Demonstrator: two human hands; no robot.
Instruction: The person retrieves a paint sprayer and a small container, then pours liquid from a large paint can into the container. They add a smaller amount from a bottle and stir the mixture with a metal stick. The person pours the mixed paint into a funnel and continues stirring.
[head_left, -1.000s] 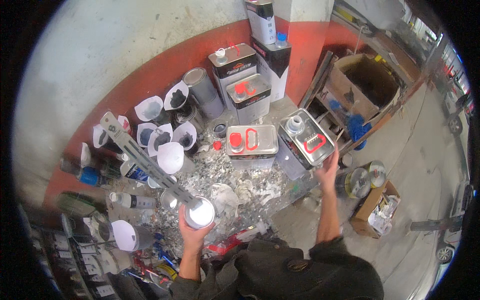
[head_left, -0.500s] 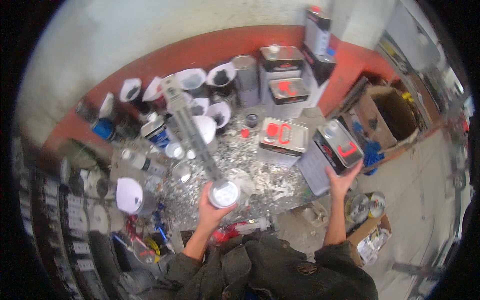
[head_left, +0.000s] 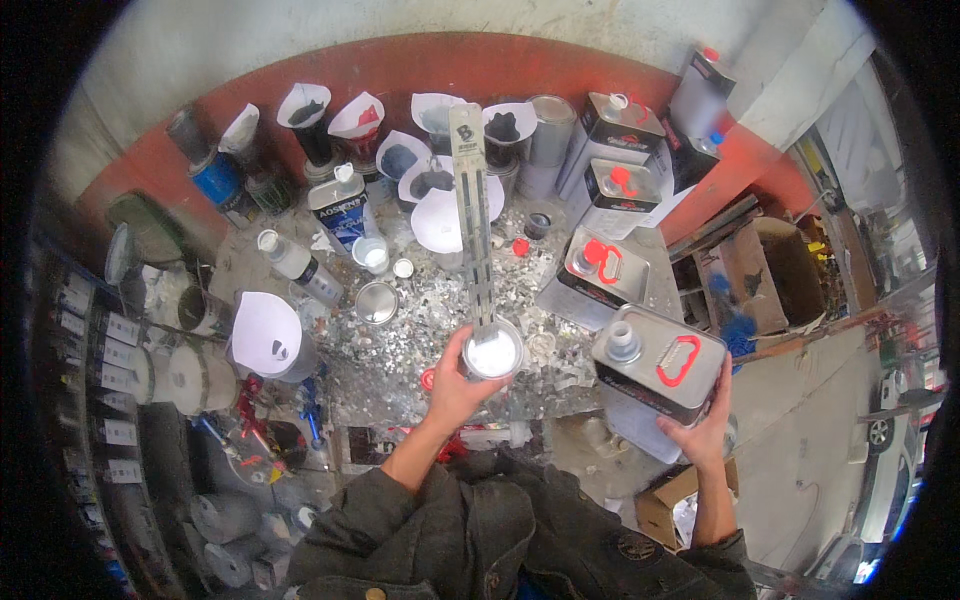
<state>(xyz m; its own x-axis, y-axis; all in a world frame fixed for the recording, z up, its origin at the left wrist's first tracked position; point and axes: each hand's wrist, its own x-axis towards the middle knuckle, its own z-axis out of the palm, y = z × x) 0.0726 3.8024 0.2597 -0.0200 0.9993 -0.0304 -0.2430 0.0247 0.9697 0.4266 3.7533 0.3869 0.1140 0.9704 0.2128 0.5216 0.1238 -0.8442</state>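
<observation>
My left hand (head_left: 455, 395) is wrapped round a small cup of white paint (head_left: 496, 356). A long slotted metal mixing stick (head_left: 478, 235) stands in the cup, its upper end reaching toward the far side. Just right of the cup, my right hand (head_left: 706, 432) grips a rectangular metal can (head_left: 655, 362) by its near right side. The can has an uncapped spout (head_left: 622, 342) on top and a red handle. Its spout faces the cup, with a gap between them. Behind it stands a similar can with a red cap (head_left: 592, 262).
The bench top (head_left: 420, 350) is crusted with paint flakes. Several paper-topped cups (head_left: 300, 110) line the back wall, beside more metal cans (head_left: 618, 125). Lying on the left are a white bottle (head_left: 290, 262) and a round lid (head_left: 376, 302). A cardboard box (head_left: 775, 270) sits right.
The can in my right hand has come nearer to the cup and appears larger. My left hand still holds the cup and stick. The whole view has also shifted and turned.
</observation>
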